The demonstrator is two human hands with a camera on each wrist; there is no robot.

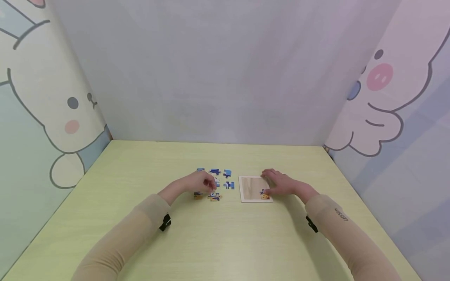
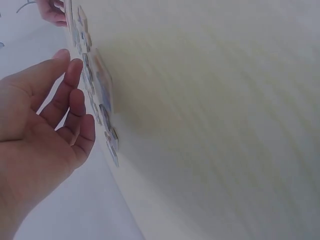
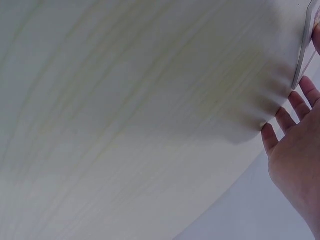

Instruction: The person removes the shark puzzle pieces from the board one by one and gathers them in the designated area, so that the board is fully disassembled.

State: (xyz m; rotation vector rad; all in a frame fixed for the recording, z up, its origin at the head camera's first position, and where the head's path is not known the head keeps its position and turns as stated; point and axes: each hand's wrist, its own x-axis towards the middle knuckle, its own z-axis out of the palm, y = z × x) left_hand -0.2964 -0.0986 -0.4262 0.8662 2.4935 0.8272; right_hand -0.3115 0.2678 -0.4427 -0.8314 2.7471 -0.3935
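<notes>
In the head view, my left hand (image 1: pixel 201 182) hovers over a group of loose jigsaw pieces, its fingers bent. The left wrist view shows the thumb and fingers of that hand (image 2: pixel 50 110) loosely curled, with no piece visible between them. A square puzzle frame (image 1: pixel 247 201) with a pale wooden base lies to the right of the pieces. My right hand (image 1: pixel 281 183) rests at its right edge, thumb over the inside. One blue-and-yellow jigsaw piece (image 1: pixel 265 196) sits in the frame's lower right corner, close to the thumb. In the right wrist view, extended fingertips (image 3: pixel 285 120) touch the table beside the frame.
Several loose pieces lie on the pale yellow table (image 1: pixel 225 242), among them a blue piece (image 1: pixel 227 173) and another blue piece (image 1: pixel 229 185) between the left hand and the frame. A plain grey curtain (image 1: pixel 218 78) stands behind the table, with cartoon-printed panels at both sides.
</notes>
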